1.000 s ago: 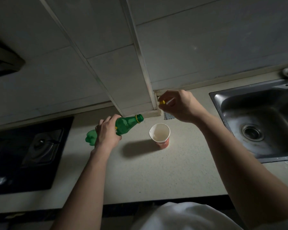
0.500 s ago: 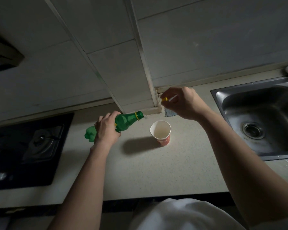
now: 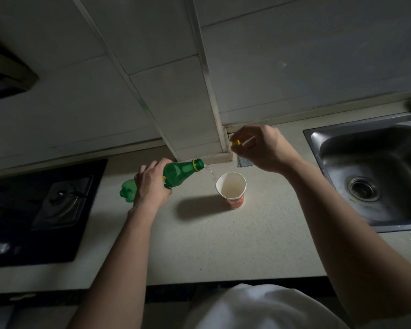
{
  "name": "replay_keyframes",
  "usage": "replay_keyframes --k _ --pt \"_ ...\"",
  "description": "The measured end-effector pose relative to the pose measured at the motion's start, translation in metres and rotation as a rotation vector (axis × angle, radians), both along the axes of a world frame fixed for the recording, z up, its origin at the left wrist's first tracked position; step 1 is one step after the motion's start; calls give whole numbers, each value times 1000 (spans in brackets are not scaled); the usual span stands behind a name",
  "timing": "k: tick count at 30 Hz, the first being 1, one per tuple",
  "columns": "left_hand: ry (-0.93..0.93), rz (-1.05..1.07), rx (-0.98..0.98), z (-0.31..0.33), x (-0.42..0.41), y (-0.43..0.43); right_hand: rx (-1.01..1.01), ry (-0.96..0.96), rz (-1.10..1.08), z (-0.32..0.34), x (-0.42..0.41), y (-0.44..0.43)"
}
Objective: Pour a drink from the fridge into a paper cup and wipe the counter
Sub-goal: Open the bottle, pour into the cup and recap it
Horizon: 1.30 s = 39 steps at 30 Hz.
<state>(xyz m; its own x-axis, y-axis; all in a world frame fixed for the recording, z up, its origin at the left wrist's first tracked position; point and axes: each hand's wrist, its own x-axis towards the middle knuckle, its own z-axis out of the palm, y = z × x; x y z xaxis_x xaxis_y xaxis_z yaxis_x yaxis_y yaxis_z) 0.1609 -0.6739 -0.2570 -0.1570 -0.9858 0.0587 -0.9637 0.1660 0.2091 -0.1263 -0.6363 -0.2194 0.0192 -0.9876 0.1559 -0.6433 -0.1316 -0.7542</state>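
My left hand [image 3: 151,186] grips a green plastic bottle [image 3: 179,171] round its middle, tilted with the open neck pointing right. A thin clear stream runs from its mouth into a red and white paper cup [image 3: 231,189] that stands upright on the pale counter [image 3: 223,245]. Liquid shows in the cup's bottom. My right hand [image 3: 261,148] hovers above and behind the cup, pinching the yellow bottle cap [image 3: 235,142] between fingers and thumb.
A steel sink [image 3: 375,176] lies to the right, with its drain in view. A black gas hob [image 3: 43,210] fills the left. A small blue-grey cloth [image 3: 243,162] lies by the tiled wall behind the cup. The counter's front edge runs below my arms.
The bottle has tipped further and its mouth has moved closer to the cup; liquid now flows into the cup. My right hand still holds the cap in about the same place.
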Motion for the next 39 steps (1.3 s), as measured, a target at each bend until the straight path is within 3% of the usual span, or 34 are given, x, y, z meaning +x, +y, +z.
replay_keyframes --k 39 --pt "19 -71 -10 1 -21 -1 -11 -13 -2 -6 -1 2"
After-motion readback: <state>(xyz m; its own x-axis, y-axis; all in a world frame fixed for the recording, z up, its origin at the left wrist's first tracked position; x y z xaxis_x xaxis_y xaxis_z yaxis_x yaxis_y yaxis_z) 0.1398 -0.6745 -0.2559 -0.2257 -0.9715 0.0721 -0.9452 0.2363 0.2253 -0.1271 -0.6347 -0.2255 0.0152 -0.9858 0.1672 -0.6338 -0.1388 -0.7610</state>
